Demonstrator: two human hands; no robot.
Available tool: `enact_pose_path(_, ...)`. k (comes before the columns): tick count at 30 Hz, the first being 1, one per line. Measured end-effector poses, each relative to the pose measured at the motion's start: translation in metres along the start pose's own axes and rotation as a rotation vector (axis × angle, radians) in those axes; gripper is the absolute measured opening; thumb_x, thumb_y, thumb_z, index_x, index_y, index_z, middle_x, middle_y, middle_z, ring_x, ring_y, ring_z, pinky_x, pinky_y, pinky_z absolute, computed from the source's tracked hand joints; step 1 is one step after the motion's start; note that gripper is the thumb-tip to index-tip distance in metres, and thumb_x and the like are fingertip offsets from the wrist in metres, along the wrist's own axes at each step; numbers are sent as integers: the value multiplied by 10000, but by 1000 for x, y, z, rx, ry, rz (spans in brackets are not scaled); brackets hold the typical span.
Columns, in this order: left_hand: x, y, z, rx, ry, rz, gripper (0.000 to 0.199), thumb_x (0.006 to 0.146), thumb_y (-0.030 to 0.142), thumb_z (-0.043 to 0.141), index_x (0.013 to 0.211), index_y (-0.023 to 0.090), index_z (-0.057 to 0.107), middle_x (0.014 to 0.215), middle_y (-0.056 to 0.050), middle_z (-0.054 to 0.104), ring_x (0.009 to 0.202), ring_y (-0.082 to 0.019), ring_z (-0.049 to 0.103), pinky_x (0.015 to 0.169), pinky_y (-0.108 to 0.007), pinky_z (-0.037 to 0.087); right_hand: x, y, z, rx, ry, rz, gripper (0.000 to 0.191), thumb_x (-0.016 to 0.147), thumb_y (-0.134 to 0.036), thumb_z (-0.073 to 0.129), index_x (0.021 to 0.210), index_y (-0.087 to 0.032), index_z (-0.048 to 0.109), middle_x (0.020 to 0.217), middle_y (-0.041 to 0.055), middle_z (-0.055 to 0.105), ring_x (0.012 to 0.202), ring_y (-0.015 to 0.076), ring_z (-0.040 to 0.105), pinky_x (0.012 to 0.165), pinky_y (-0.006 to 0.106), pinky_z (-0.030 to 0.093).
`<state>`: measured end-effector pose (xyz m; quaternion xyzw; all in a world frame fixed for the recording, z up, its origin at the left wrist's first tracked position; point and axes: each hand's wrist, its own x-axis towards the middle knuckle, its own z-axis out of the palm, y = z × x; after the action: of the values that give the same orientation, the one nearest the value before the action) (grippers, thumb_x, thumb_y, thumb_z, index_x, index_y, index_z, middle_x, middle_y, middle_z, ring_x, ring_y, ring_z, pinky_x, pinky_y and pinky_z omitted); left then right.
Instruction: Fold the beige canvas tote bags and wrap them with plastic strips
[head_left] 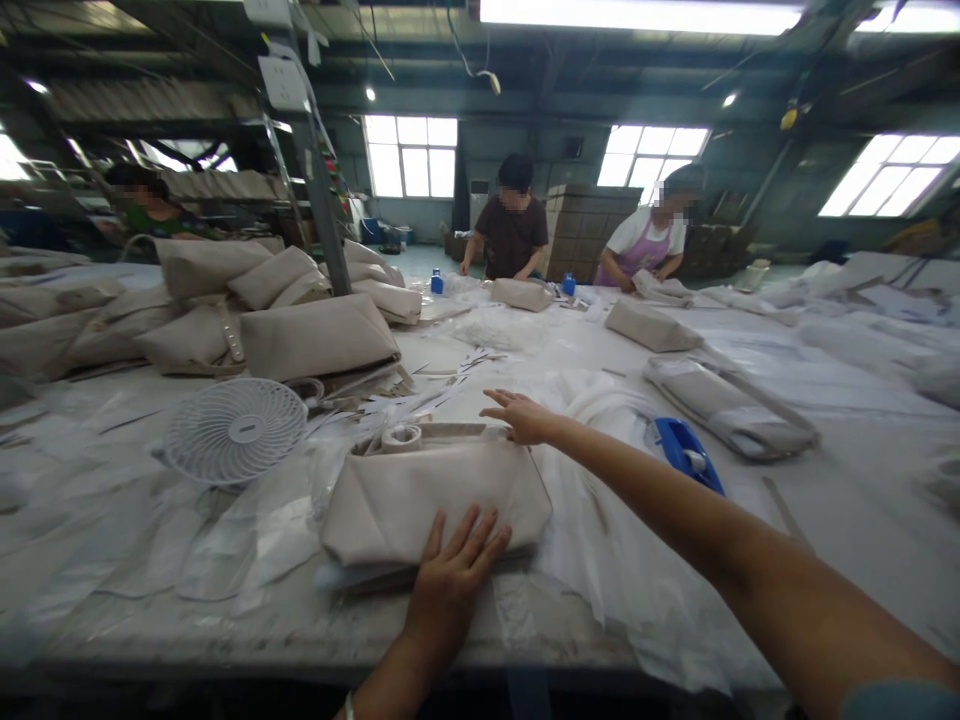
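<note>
Head view: a long white worktable (847, 515) spans the scene, with a mound of beige handbags (319, 335) at the left and three co-workers (514, 240) beyond. Translucent plastic sheeting (600, 540) spreads beside the nearest beige handbag (442, 500), which lies close to the table's front edge, directly before the person. A white fan (244, 428) sits to its left; a blue tape dispenser (686, 455), judging by its shape, lies to its right past the sheeting.

The left hand (454, 575) presses flat on the handbag's near face, fingers straight and slightly spread, gripping nothing. The right hand (523, 417) reaches over the far right corner, fingers extended; whether it touches the bag I cannot tell, and nothing shows in its grasp. A small pale roll (401, 437) pokes up at the bag's far rim.

The handbag looks light and soft-sided, likely smooth like leather — apt to crease or sag if pinched in the middle. Both short ends together seem the surest hold, with palms flat.

Little table shows between bag and front edge, so a pull nearer would soon overhang. Leftward, loose plastic and the fan limit a slide; rightward, the sheeting lies against the bag and could drag along. Paper strips (450, 375) are strewn beyond.
</note>
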<state>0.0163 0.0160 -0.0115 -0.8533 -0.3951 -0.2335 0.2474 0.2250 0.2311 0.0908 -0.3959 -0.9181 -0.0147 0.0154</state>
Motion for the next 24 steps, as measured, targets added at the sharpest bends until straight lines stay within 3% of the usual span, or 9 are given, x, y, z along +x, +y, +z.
enact_pose_path(3,-1,1,0,0,-10,-11,547,959,79,363,1441,325,448,1517,46,435,1393,-186,438,1253,-488,177,3,-3,15,25,116,42,334,762,-99,731,1073,-221,745,1516,121,477,1346,291,508,1059,412,451)
enact_pose_path(5,-1,1,1,1,6,-20,539,965,87,361,1438,328,452,1520,61,429,1395,-181,432,1265,-482,115,5,-6,18,25,216,76,248,859,-84,605,1018,-207,750,1429,114,575,1264,258,584,1018,408,486)
enact_pose_path(10,-1,1,2,13,25,-11,525,975,104,360,1443,325,444,1526,67,422,1394,-178,432,1266,-473,84,-6,-16,2,42,421,-8,323,956,-90,477,1086,-252,724,1331,45,662,1217,185,613,1108,395,420)
enact_pose_path(13,-1,0,1,14,11,-4,532,973,99,362,1446,330,435,1526,66,426,1389,-178,439,1256,-475,147,-26,-23,-6,143,679,-74,381,967,-145,497,1299,-281,627,1409,46,601,1287,191,563,1168,399,366)
enact_pose_path(15,-1,0,2,7,15,-9,532,974,97,359,1443,334,440,1520,66,434,1390,-179,438,1252,-476,159,-39,-26,-5,293,857,-1,539,933,-195,568,1457,-281,476,1507,68,496,1375,225,477,1186,424,351)
enact_pose_path(17,-2,0,2,-5,11,-14,540,971,86,354,1445,332,438,1519,61,436,1399,-181,426,1249,-478,165,-48,-28,4,542,940,202,715,885,-246,620,1539,-263,333,1570,103,394,1414,265,426,1168,468,375)
enact_pose_path(20,-2,1,2,-29,-3,-17,565,959,64,354,1455,328,422,1518,47,439,1409,-183,414,1236,-482,195,-56,-29,25,1087,819,464,827,855,-285,616,1575,-213,217,1519,180,450,1344,288,516,1088,502,455)
enact_pose_path(22,-2,1,3,-39,-4,-18,575,954,57,354,1459,326,415,1519,43,438,1412,-183,410,1237,-482,187,-57,-30,37,1359,614,470,809,854,-283,606,1569,-199,238,1452,199,528,1284,286,577,1048,495,487)
enact_pose_path(24,-2,1,3,-39,2,-20,576,954,58,351,1458,326,417,1522,50,430,1414,-183,405,1247,-479,142,-58,-30,43,1415,457,382,764,833,-271,624,1536,-202,334,1448,191,536,1279,284,583,1048,483,489)
